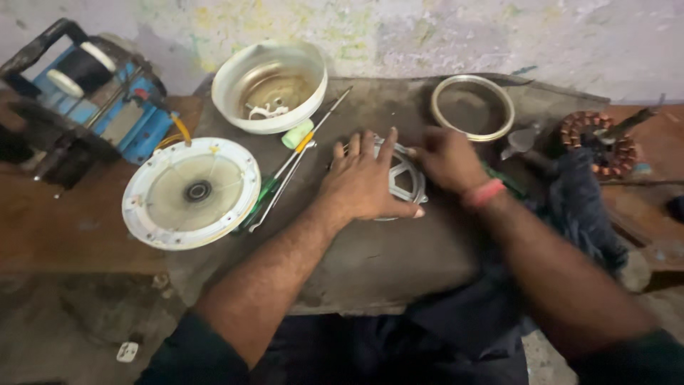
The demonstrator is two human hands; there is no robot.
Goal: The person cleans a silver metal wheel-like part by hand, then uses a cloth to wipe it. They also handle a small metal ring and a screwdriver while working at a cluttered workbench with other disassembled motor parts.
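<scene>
While both hands cover it, here is how the part handles:
Spoked metal disc (pixel 406 175): mid-bench, probably rigid, weighty
Left hand (pixel 363 182): spread flat, pressing it
Right hand (pixel 445 157): blurred, grip unclear
Hold: take its rim or spokes

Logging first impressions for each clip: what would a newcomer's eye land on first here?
Both hands meet mid-table: the left hand lies flat on a spoked metal wheel, and the right hand touches its far edge. To the left lies a white round cover, with a white bowl-shaped housing behind it. A copper-wound coil sits at far right.
</scene>
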